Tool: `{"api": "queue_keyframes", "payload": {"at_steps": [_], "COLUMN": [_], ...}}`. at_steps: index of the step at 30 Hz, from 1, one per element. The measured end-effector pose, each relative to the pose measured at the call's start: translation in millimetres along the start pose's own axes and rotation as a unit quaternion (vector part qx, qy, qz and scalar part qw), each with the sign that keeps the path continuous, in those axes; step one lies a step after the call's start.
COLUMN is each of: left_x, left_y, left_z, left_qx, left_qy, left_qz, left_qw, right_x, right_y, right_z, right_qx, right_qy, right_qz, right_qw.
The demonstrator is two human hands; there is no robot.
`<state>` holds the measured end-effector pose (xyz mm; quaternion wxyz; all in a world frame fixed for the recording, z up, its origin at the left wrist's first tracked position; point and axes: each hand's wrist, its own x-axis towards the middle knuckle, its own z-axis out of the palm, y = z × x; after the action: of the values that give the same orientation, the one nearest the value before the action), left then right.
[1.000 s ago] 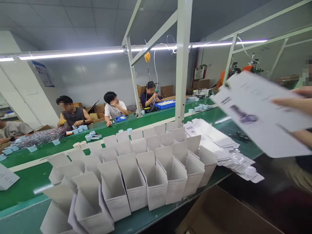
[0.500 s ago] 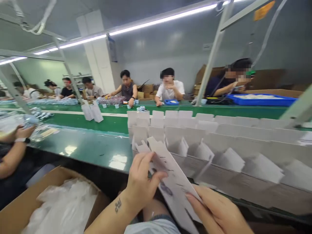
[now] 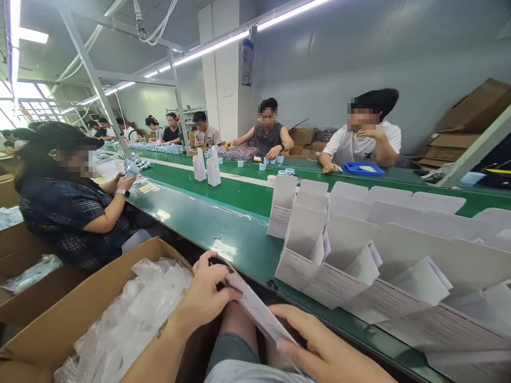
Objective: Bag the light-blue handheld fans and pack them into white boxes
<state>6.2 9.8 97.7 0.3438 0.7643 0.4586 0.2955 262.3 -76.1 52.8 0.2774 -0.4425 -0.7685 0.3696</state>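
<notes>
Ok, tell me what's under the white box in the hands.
Below the box, a bare thigh and grey shorts can be seen. What lies directly beneath is covered by the box and the right hand.

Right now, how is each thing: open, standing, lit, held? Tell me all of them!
White carton: held, slanting
Left hand: gripping its far end
Right hand: gripping its near end
Rows of white boxes: upright, tops open
Cardboard box: open, plastic bags heaped inside
Tube light: lit
Blue tray: lying flat

White held carton (image 3: pixel 259 308); green belt (image 3: pixel 239 193); brown box (image 3: pixel 56 327); blue tray (image 3: pixel 354 169); dark plaid shirt (image 3: pixel 73 242)
</notes>
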Motion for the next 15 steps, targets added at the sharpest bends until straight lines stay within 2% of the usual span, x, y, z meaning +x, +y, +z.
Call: {"api": "queue_keyframes", "payload": {"at_steps": [3,5,7,10,12,14,15], "left_x": [-8,-14,-19,-23,-21,-14,-9], "left_y": [6,16,28,36,28,11,1], "left_z": [-3.8,-7.1,-17.4,-48.5,-69.8,-77.4,-73.5], "left_qx": [-0.005,0.006,0.014,-0.021,-0.092,-0.200,-0.266], "left_qy": [-0.074,-0.100,-0.112,-0.101,-0.071,-0.006,0.020], "left_qz": [0.062,0.090,0.111,0.100,0.073,0.050,0.041], "left_qw": [0.995,0.991,0.987,0.990,0.990,0.978,0.963], "right_x": [27,52,73,86,85,82,82], "right_y": [11,13,10,3,3,5,6], "right_z": [-5,-5,-2,4,5,4,3], "right_qx": [0.116,0.180,0.215,0.255,0.264,0.263,0.265], "right_qy": [-0.121,-0.202,-0.243,-0.201,-0.155,-0.135,-0.134], "right_qz": [0.000,-0.036,-0.077,-0.076,-0.044,-0.023,-0.020], "right_qw": [0.986,0.962,0.943,0.943,0.951,0.955,0.955]}}
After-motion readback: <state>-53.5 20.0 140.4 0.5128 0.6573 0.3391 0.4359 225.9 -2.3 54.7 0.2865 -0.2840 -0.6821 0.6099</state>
